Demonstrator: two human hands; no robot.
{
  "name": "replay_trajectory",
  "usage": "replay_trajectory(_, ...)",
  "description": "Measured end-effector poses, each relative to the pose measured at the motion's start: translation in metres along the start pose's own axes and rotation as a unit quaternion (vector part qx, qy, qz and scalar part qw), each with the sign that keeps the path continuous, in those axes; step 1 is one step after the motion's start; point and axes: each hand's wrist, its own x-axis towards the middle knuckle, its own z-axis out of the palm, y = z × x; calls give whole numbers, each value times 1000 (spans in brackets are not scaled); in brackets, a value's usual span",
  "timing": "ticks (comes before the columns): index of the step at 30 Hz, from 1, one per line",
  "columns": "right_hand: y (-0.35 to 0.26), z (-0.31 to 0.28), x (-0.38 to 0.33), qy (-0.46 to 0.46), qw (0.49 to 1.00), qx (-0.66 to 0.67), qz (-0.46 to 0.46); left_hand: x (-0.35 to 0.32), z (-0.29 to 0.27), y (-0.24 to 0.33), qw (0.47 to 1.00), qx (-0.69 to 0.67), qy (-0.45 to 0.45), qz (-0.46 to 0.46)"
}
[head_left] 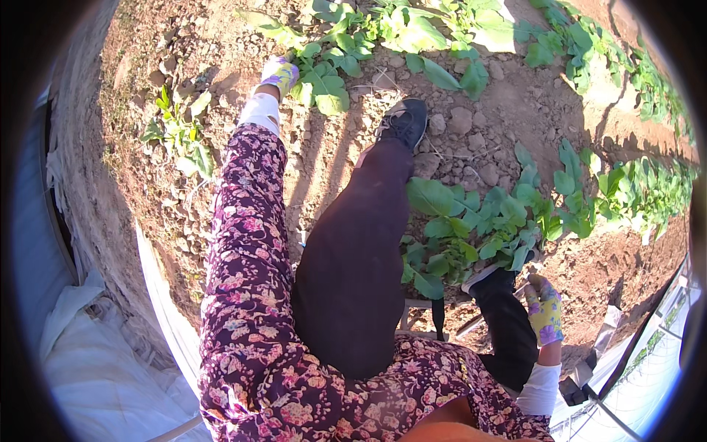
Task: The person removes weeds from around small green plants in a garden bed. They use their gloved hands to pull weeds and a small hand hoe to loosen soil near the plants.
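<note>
My left hand [280, 75], in a yellow and purple patterned glove, reaches far forward to the outer edge of a clump of broad green leaves [330, 85]. Its fingers look drawn together; what they hold, if anything, is hidden. Low on the right is my right hand [545, 313] in a matching glove, beside my bent leg in dark trousers. Its fingers are curled, with dirty tips, and I cannot make out anything in them. Close by that hand grows a row of leafy plants [493, 221].
My shoe [403, 121] stands on cloddy brown soil [471, 129] between two plant rows. A smaller plant [180, 132] grows at the left. White sheeting [110, 361] lies along the left side, and metal framing [607, 328] stands at the lower right.
</note>
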Motion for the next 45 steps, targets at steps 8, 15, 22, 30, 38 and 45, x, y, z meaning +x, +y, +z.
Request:
replay_trajectory(8,-20,-1,-13,-10,1000,12,17,-17,-12,-25,990,53,127,-27)
replay_trajectory(15,1,0,-5,-9,999,-7,-47,-56,-49,-100,949,195,113,-218)
replay_trajectory(22,-9,0,-19,-12,1000,-11,-20,-108,-21,-33,955,232,23,-182)
replay_trajectory(30,-3,14,-25,-12,1000,16,-9,-118,-19,-35,949,259,96,-150)
replay_trajectory(38,-18,-3,-21,-40,999,16,19,-137,46,-54,969,207,115,-64)
replay_trajectory(45,-9,-1,-17,-18,1000,-11,-7,-105,2,-67,945,-211,222,-112)
